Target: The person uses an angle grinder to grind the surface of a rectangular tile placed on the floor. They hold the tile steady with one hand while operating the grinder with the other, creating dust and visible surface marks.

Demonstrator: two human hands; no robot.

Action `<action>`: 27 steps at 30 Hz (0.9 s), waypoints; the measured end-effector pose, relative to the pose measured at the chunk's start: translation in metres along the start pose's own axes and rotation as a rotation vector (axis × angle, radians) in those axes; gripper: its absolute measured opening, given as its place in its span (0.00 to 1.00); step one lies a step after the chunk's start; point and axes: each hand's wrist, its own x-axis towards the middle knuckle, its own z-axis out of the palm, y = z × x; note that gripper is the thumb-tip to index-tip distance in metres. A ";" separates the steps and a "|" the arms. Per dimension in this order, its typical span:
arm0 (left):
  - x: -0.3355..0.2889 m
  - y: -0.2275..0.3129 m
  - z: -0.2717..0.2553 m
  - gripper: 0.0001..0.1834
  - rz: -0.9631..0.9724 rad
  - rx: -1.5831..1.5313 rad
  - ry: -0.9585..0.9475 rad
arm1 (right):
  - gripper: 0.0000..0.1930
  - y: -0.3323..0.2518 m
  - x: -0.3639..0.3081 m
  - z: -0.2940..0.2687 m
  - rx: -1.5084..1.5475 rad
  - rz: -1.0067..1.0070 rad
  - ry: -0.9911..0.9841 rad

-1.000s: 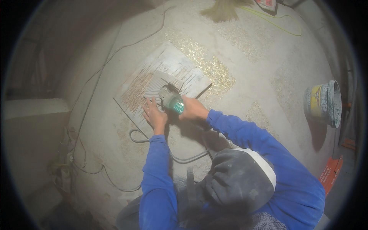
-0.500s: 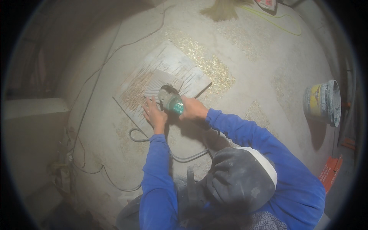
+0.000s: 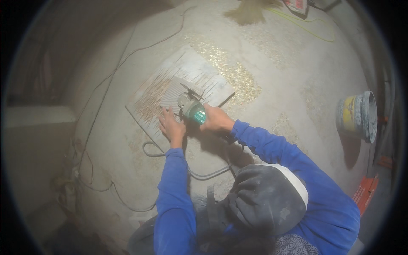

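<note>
**Angle grinder (image 3: 198,114) held at a ribbed tile (image 3: 176,91) on a scored board (image 3: 208,73)**

The pale, dusty floor (image 3: 276,89) carries everything, with a pale block (image 3: 40,118) along its left edge. Toward the floor's right edge stands a grey bucket (image 3: 355,117) with a yellow patch; nearer, on that same side, is an orange perforated piece (image 3: 366,193). A straw-coloured broom head (image 3: 246,12) lies at the far edge, just beside a yellow-green cord (image 3: 297,20).

The board lies cornerwise, one corner pointing away and another to the right. Brownish cuts crowd its left half, and glinting flecks (image 3: 238,76) are strewn on the floor outside its far right edge. The grey tile rests on the board, around its middle and well in from the far corner. The green-bodied grinder is at the tile's near right side.

The right hand (image 3: 217,119) is wrapped around the grinder's body. The left hand (image 3: 172,127) is moderately spread, its fingertips at the tile's near edge; whether they press or pinch it, I cannot tell. Smallest is the grinder's thin disc (image 3: 192,90), tilted above the tile; contact between them cannot be made out.
</note>
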 end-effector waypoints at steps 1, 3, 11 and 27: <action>0.000 0.001 -0.001 0.44 -0.008 0.004 -0.015 | 0.36 0.001 0.000 0.000 0.003 0.005 -0.002; 0.001 0.001 -0.002 0.44 0.001 0.001 -0.007 | 0.35 0.002 0.001 0.000 0.004 0.003 -0.009; 0.002 0.001 0.001 0.45 -0.008 -0.005 -0.011 | 0.37 0.008 0.007 0.006 -0.019 -0.014 0.000; 0.000 -0.003 0.005 0.47 0.003 -0.033 -0.013 | 0.35 0.005 -0.004 -0.008 0.023 0.037 0.026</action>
